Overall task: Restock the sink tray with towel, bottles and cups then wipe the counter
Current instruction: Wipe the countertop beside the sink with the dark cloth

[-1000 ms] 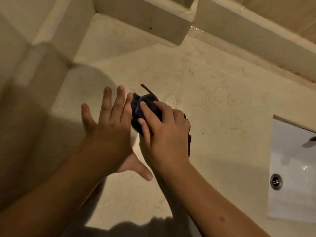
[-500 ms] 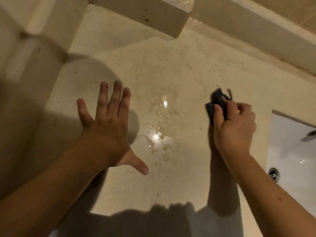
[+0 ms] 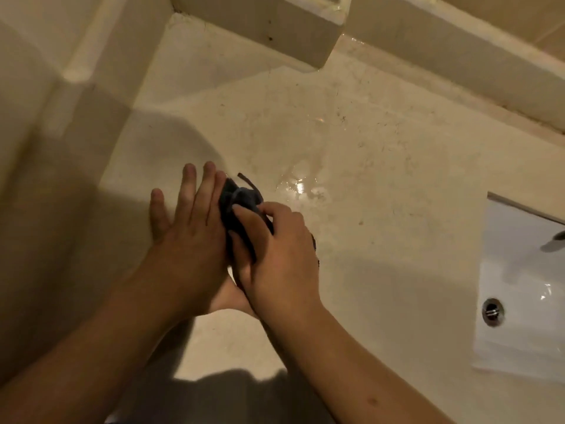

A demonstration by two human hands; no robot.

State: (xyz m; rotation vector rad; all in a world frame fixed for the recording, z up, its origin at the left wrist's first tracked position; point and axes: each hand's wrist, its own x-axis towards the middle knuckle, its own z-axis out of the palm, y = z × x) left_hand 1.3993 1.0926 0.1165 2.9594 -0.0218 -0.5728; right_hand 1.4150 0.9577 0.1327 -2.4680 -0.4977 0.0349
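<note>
Wiping the worktop (image 3: 382, 240): my right hand (image 3: 275, 258) grips the dark cloth (image 3: 241, 203), my left hand (image 3: 189, 234) lies flat, fingers straight; next comes the puddle (image 3: 301, 186) to the right.

A beige stone counter (image 3: 382, 240) fills most of the head view, speckled with small dark marks and fine scratches. At its far edge it meets a low raised ledge (image 3: 458, 65), and a boxy block (image 3: 269, 29) of the same stone juts out over the far middle. On the left it runs up against a wall with a stepped corner. A patch of water (image 3: 301, 186) glistens near the middle, with a thinner wet film farther back by the ledge. A dark cloth (image 3: 241, 209) lies bunched on the counter left of the puddle, with a left hand (image 3: 186, 240) flat on the surface just beside it. A white sink (image 3: 519, 286) is set into the counter at the right, its drain (image 3: 492, 312) showing.
</note>
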